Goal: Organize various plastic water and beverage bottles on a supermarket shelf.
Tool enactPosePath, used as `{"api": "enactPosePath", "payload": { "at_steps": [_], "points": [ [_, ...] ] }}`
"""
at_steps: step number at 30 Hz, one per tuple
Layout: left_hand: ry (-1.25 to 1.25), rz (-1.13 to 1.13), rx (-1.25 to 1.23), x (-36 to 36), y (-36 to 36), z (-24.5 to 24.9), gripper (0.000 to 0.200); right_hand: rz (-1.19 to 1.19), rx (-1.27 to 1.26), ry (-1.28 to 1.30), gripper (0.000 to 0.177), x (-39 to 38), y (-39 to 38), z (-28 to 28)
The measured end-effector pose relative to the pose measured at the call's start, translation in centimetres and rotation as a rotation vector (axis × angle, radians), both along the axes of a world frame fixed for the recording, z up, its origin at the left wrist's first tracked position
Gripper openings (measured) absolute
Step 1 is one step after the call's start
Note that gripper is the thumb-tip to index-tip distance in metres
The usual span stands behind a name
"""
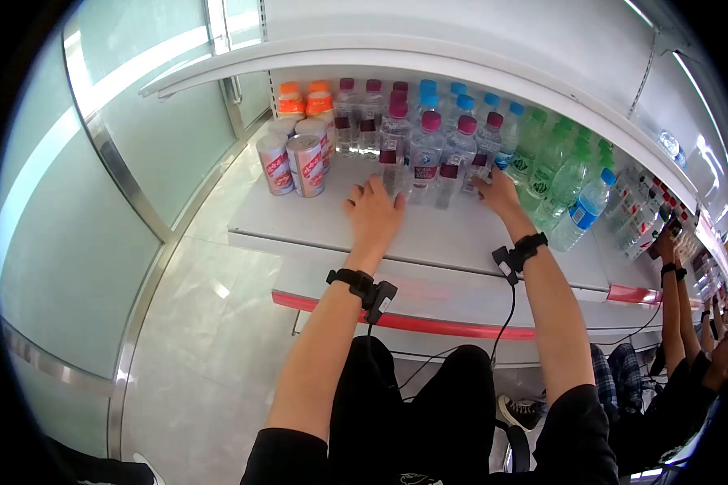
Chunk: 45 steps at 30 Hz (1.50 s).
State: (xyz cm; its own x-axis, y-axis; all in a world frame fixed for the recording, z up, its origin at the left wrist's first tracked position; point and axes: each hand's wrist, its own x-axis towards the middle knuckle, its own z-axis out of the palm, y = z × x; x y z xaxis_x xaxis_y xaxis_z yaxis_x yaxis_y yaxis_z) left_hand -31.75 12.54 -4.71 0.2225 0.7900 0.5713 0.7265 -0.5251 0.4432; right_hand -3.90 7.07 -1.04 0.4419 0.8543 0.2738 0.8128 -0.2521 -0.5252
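Observation:
My left hand [375,212] rests at the front of the white shelf [299,218], fingers apart, its fingertips near the base of a clear bottle with a magenta cap [393,145]. Beside that stand more magenta-capped bottles [455,162]. My right hand [499,194] is at the right side of this group, thumb and fingers apart, close to the bottle with a dark red cap [485,149]; whether it touches is unclear. Behind the right hand is a blue-capped bottle [508,137]. White and red cans [306,166] stand left of my left hand.
Orange-capped bottles [319,101] stand behind the cans. Green bottles [570,178] and a blue-capped bottle [588,206] are to the right. An upper shelf [429,61] overhangs them. A glass door [113,194] is at left; another person [704,372] sits at far right.

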Motion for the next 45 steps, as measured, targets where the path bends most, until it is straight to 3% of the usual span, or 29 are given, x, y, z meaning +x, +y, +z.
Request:
{"api": "enactPosePath", "payload": {
  "at_steps": [3, 6, 12, 14, 19, 21, 22, 23, 25, 27, 28, 31, 32, 35, 39, 42, 45],
  "points": [
    [-0.011, 0.02, -0.023, 0.0, 0.3, 0.2, 0.052, -0.033, 0.172, 0.023, 0.067, 0.0, -1.0, -2.2],
    [0.008, 0.008, -0.091, -0.1, -0.1, 0.5, 0.055, -0.053, 0.286, 0.213, 0.074, -1.9, -4.5, -3.0],
    [-0.087, 0.09, 0.016, -0.2, 0.6, -0.1, 0.045, -0.025, 0.31, 0.106, 0.062, -4.1, -10.1, -4.1],
    [-0.261, 0.027, 0.237, -0.3, 0.7, 0.3, 0.03, -0.167, 0.514, -0.157, 0.055, -4.1, -10.5, -5.0],
    [-0.284, -0.05, 0.454, -1.6, 5.4, 8.0, 0.018, -0.17, 0.494, -0.083, 0.053, -4.7, -10.0, -4.8],
    [-0.163, -0.119, 0.612, -1.9, 9.6, 11.5, 0.019, -0.14, 0.498, -0.077, 0.054, -4.9, -10.2, -5.2],
    [0.094, -0.085, 0.732, -2.5, 10.3, 13.9, 0.024, -0.15, 0.509, -0.054, 0.054, -5.0, -10.0, -5.2],
    [0.375, -0.003, 0.336, -2.4, 13.9, 15.6, 0.03, -0.171, 0.502, -0.082, 0.054, -5.4, -10.0, -5.0],
    [0.373, -0.177, 0.435, -3.4, 18.9, 16.5, 0.034, -0.184, 0.496, -0.111, 0.054, -5.3, -10.0, -5.1],
    [0.458, -0.222, 0.309, -3.8, 17.5, 18.2, 0.039, -0.171, 0.451, -0.034, 0.055, -6.4, -10.6, -3.8],
    [0.444, -0.294, 0.468, -4.1, 19.0, 17.2, 0.048, -0.154, 0.425, -0.02, 0.057, -6.3, -10.7, -3.6],
    [0.393, -0.272, 0.361, -4.0, 20.8, 15.5, 0.054, -0.159, 0.403, -0.025, 0.059, -6.2, -10.7, -3.8],
    [0.347, -0.257, 0.472, -4.0, 21.2, 15.0, 0.055, -0.168, 0.412, -0.011, 0.059, -6.1, -10.6, -4.0],
    [0.332, -0.193, 0.432, -4.4, 21.0, 15.2, 0.046, -0.147, 0.434, -0.014, 0.059, -6.1, -10.6, -4.1],
    [0.409, -0.127, 0.426, -4.8, 13.5, 16.2, 0.04, -0.153, 0.415, 0.028, 0.058, -6.1, -10.3, -4.0],
    [0.362, -0.05, 0.716, -5.2, 11.0, 16.7, 0.034, -0.16, 0.421, 0.046, 0.056, -6.2, -10.4, -3.7],
    [0.393, 0.068, 0.645, -5.6, 7.7, 18.4, 0.033, -0.156, 0.441, 0.048, 0.054, -6.2, -10.6, -3.7]
  ]
}}
